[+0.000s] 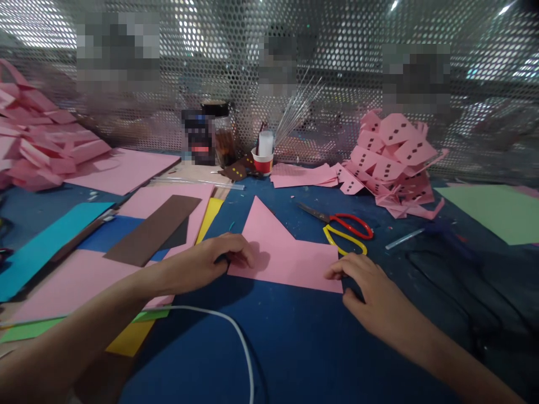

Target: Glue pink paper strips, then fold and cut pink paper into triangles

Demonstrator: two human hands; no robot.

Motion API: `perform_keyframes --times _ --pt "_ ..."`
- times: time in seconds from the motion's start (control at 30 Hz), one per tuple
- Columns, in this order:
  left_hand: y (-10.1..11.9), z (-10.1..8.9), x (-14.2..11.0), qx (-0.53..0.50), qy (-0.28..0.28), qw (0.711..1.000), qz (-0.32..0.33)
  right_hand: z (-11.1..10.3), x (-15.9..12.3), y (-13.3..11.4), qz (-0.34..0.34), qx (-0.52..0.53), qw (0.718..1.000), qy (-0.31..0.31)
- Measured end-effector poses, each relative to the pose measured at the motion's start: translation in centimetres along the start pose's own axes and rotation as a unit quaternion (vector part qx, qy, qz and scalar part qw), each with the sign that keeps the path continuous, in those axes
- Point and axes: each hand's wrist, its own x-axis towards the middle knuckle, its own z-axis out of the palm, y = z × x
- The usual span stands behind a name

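A piece of pink paper (286, 261) lies flat on the dark blue table, with a pointed peak rising at its left side and a straight near edge. My left hand (229, 252) rests at the paper's left end, fingers bent, fingertips on the sheet and a gap showing by the thumb. At the opposite end, my right hand (364, 280) has its fingertips on the right edge, the thumb spread away from them. Just beyond the right hand lies a pair of scissors (343, 224) with one red and one yellow handle, its blades pointing to the back left.
Left of me are stacked coloured sheets, including a brown strip (154, 230) and a turquoise strip (50, 247). Pink paper piles (391, 157) stand at the back. A lidded jar (225, 137) and paper cup (263, 160) stand by the perforated screen. A white cable (236, 328) crosses in front.
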Motion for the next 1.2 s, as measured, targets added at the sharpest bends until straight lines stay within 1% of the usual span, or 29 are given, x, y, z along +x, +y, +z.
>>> perform_keyframes --times 0.07,0.13,0.2,0.27,0.37,0.47,0.57,0.77,0.97,1.07,1.2 --pt "0.0 0.6 0.3 0.006 0.075 0.997 -0.025 -0.1 0.1 -0.2 0.023 0.030 0.999 0.017" --pt "-0.2 1.4 0.5 0.031 0.146 0.989 -0.023 -0.2 0.2 -0.5 0.027 0.043 0.997 0.056" --pt "-0.4 2.3 0.8 0.082 0.171 0.982 0.001 -0.2 0.3 -0.7 -0.003 0.012 0.995 0.101" --pt "-0.7 3.0 1.0 0.146 0.162 0.976 0.024 0.0 0.4 -0.7 -0.043 -0.044 0.990 0.129" --pt "-1.1 3.7 1.1 0.215 0.144 0.965 0.037 0.4 0.7 -0.4 -0.075 -0.104 0.985 0.118" --pt "-1.5 4.0 1.2 0.241 0.144 0.959 0.043 0.8 0.9 0.0 -0.082 -0.127 0.984 0.093" --pt "-1.8 4.1 1.2 0.246 0.151 0.956 0.050 1.0 1.0 0.2 -0.087 -0.137 0.983 0.086" --pt "-2.1 4.1 1.3 0.236 0.157 0.958 0.054 1.1 1.0 0.0 -0.094 -0.123 0.983 0.100" --pt "-1.5 4.0 1.0 0.202 0.168 0.962 0.075 1.1 1.1 0.0 -0.088 -0.084 0.985 0.121" --pt "-1.0 3.8 0.8 0.166 0.195 0.964 0.070 0.7 1.1 0.0 -0.111 -0.070 0.981 0.146" --pt "-0.4 3.1 0.5 0.085 0.251 0.964 0.034 -0.6 0.7 -0.6 -0.145 -0.073 0.967 0.198"
